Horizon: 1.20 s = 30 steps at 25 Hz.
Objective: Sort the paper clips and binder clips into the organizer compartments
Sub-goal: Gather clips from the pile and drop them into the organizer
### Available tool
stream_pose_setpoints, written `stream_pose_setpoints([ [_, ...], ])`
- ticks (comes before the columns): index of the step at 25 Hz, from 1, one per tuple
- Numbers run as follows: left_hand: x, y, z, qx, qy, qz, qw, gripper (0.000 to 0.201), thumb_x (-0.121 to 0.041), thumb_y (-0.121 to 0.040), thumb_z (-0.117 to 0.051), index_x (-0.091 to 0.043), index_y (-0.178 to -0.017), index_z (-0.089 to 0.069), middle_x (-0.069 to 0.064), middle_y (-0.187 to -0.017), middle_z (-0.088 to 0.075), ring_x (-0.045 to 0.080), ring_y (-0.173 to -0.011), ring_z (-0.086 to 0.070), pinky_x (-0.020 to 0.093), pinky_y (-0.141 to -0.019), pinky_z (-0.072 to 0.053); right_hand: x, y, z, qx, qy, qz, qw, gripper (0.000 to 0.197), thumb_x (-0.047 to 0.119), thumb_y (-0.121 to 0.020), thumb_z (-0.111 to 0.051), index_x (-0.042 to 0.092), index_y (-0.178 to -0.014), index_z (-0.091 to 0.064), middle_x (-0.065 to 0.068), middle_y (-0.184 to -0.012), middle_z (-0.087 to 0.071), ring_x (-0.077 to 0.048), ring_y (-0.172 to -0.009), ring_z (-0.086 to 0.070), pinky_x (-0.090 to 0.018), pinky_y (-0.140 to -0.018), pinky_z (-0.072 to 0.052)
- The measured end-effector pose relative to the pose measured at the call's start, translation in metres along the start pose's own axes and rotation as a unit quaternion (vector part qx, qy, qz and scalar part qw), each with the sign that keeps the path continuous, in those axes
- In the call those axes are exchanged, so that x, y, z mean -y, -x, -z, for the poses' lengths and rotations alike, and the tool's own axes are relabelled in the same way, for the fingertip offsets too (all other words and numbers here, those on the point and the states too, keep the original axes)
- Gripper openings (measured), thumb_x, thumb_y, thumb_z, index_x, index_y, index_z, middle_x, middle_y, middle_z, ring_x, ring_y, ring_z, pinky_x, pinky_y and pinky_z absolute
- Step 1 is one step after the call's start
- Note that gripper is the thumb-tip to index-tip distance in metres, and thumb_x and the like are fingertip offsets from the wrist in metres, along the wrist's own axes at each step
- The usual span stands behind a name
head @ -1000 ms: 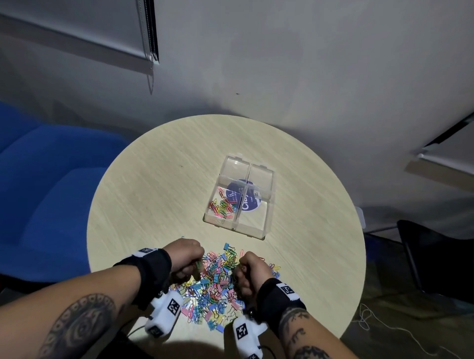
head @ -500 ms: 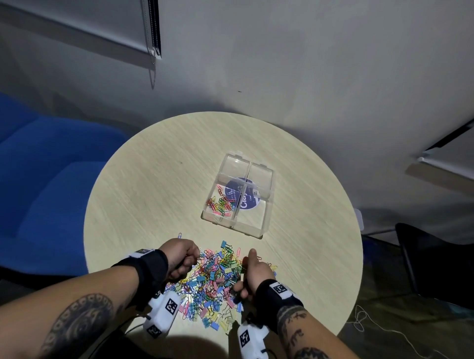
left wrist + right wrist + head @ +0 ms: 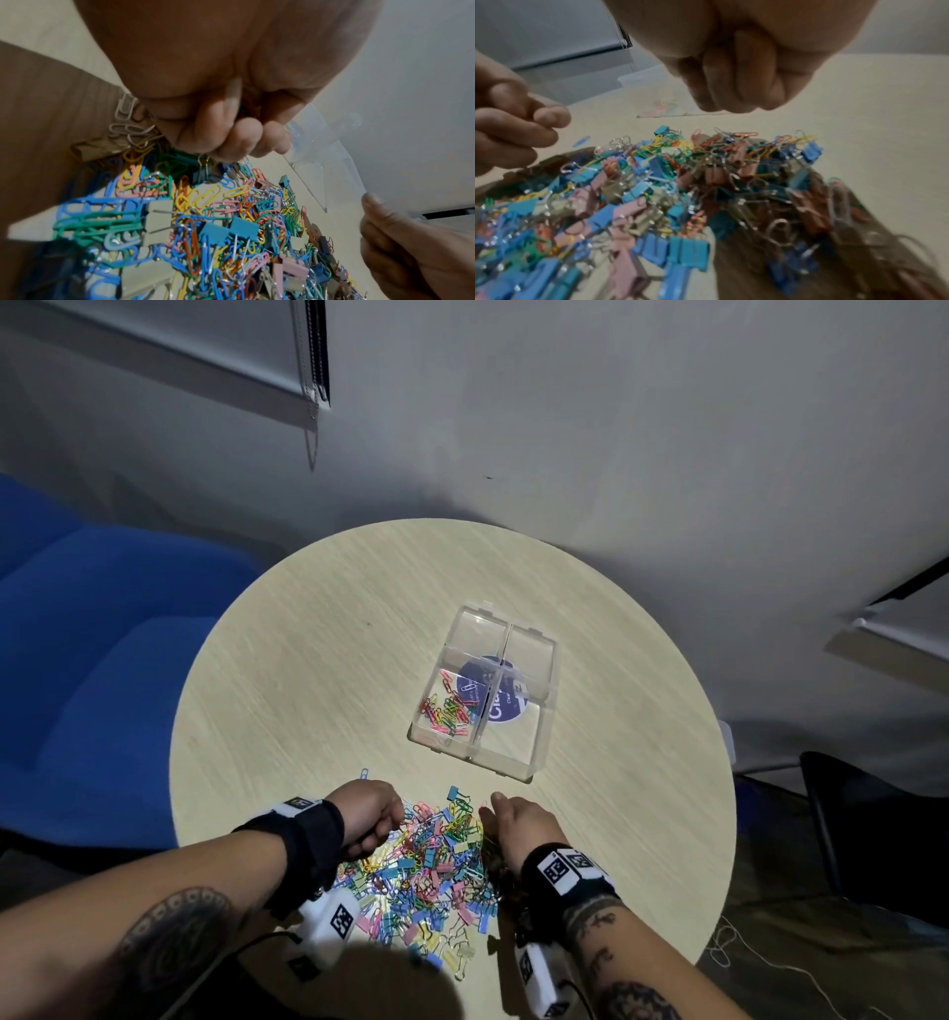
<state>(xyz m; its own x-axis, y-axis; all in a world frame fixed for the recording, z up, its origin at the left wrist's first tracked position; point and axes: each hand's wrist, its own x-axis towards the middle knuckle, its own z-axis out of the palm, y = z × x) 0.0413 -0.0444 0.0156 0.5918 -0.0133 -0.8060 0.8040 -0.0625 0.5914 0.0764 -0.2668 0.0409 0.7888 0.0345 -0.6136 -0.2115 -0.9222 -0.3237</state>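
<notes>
A heap of coloured paper clips and binder clips lies at the near edge of the round table. The clear four-compartment organizer stands beyond it. Its near-left compartment holds paper clips; the other three look bare. My left hand is at the heap's left edge with fingers curled, and dark green clips show inside the fist. My right hand hovers at the heap's right edge. Its fingers are curled into a fist with the thumb pointing forward, and nothing shows in it.
One blue paper clip lies alone just beyond my left hand. A blue sofa stands left of the table, a black chair to the right. A white cord lies on the floor. The wall is close behind.
My right hand has come up out of the heap and now sits at its right edge with the thumb out. The left hand stays at the left edge.
</notes>
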Motion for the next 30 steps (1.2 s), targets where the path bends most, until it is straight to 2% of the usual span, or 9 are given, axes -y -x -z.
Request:
stream_pose_setpoints([
  [3, -0.001, -0.003, -0.003, -0.015, -0.011, -0.013, 1.0, 0.024, -0.007, -0.088, -0.037, -0.006, -0.081, -0.06, 0.006, -0.054, -0.051, 0.016, -0.041, -0.034, 0.019, -0.042, -0.022, 0.011, -0.01, -0.01, 0.013, -0.042, 0.012, 0.999, 0.022, 0.025, -0.102, -0.037, 0.018, -0.089, -0.053, -0.015, -0.106, -0.065, -0.03, -0.095, -0.062, -0.037, -0.084, -0.05],
  [5, -0.004, -0.005, -0.005, -0.017, -0.019, -0.018, 1.0, 0.026, -0.006, -0.09, -0.036, -0.005, -0.082, -0.061, 0.007, -0.055, -0.053, 0.017, -0.041, -0.037, 0.02, -0.041, -0.024, 0.015, -0.014, -0.019, 0.011, -0.069, 0.005, 0.998, 0.009, 0.016, -0.093, -0.039, 0.016, -0.09, -0.048, -0.013, -0.093, -0.066, -0.028, -0.079, -0.06, -0.045, -0.079, -0.054],
  [6, -0.005, -0.005, -0.006, -0.017, -0.021, -0.019, 0.999, 0.026, -0.004, -0.09, -0.036, -0.004, -0.083, -0.061, 0.007, -0.056, -0.053, 0.017, -0.041, -0.037, 0.02, -0.041, -0.024, 0.018, -0.015, -0.022, 0.01, -0.046, 0.006, 0.999, 0.007, 0.017, -0.094, -0.041, 0.015, -0.096, -0.048, -0.011, -0.093, -0.065, -0.028, -0.08, -0.059, -0.042, -0.077, -0.053],
  [8, -0.008, -0.006, -0.006, -0.018, -0.023, -0.019, 0.999, 0.024, -0.003, -0.089, -0.036, -0.003, -0.085, -0.061, 0.008, -0.057, -0.053, 0.017, -0.04, -0.037, 0.019, -0.039, -0.025, 0.022, -0.017, -0.028, 0.006, 0.013, 0.012, 1.0, 0.018, 0.028, -0.098, -0.05, 0.013, -0.107, -0.047, -0.01, -0.101, -0.062, -0.029, -0.09, -0.059, -0.035, -0.076, -0.046],
  [11, -0.012, -0.007, -0.004, -0.018, -0.021, -0.025, 0.999, 0.022, -0.002, -0.088, -0.038, -0.003, -0.085, -0.06, 0.007, -0.058, -0.054, 0.018, -0.041, -0.037, 0.02, -0.041, -0.026, 0.028, -0.018, -0.037, 0.005, 0.068, 0.02, 0.997, 0.033, 0.037, -0.097, -0.058, 0.012, -0.116, -0.047, -0.01, -0.115, -0.063, -0.031, -0.108, -0.062, -0.034, -0.08, -0.045],
  [17, -0.018, -0.01, 0.003, -0.011, -0.039, -0.036, 0.999, 0.021, -0.002, -0.086, -0.041, -0.003, -0.086, -0.062, 0.009, -0.06, -0.055, 0.018, -0.042, -0.035, 0.022, -0.044, -0.025, 0.027, -0.023, -0.034, 0.017, 0.094, 0.007, 0.995, 0.026, 0.033, -0.099, -0.049, 0.014, -0.116, -0.052, -0.009, -0.117, -0.064, -0.03, -0.105, -0.063, -0.032, -0.077, -0.045],
  [22, -0.018, -0.013, 0.003, -0.009, -0.05, -0.049, 0.998, 0.018, -0.003, -0.087, -0.043, -0.005, -0.085, -0.061, 0.007, -0.058, -0.056, 0.017, -0.04, -0.036, 0.02, -0.043, -0.025, 0.019, -0.014, -0.031, 0.011, 0.124, 0.001, 0.992, 0.051, 0.055, -0.088, -0.063, 0.017, -0.118, -0.047, -0.005, -0.114, -0.064, -0.029, -0.107, -0.063, -0.034, -0.077, -0.046],
  [27, -0.013, -0.01, 0.0, 0.003, -0.066, -0.053, 0.996, 0.015, -0.006, -0.088, -0.046, -0.007, -0.087, -0.061, 0.006, -0.06, -0.057, 0.018, -0.041, -0.038, 0.02, -0.043, -0.027, 0.023, -0.016, -0.039, 0.027, 0.099, -0.016, 0.995, 0.033, 0.038, -0.095, -0.061, 0.012, -0.115, -0.057, -0.01, -0.115, -0.066, -0.03, -0.106, -0.063, -0.031, -0.076, -0.044],
  [30, -0.013, -0.009, 0.003, 0.009, -0.082, -0.056, 0.995, 0.013, -0.008, -0.088, -0.049, -0.008, -0.088, -0.062, 0.006, -0.061, -0.058, 0.018, -0.041, -0.04, 0.022, -0.045, -0.029, 0.022, -0.014, -0.038, 0.045, 0.062, -0.01, 0.997, 0.022, 0.034, -0.095, -0.057, 0.016, -0.106, -0.058, -0.009, -0.111, -0.066, -0.028, -0.101, -0.063, -0.029, -0.074, -0.042],
])
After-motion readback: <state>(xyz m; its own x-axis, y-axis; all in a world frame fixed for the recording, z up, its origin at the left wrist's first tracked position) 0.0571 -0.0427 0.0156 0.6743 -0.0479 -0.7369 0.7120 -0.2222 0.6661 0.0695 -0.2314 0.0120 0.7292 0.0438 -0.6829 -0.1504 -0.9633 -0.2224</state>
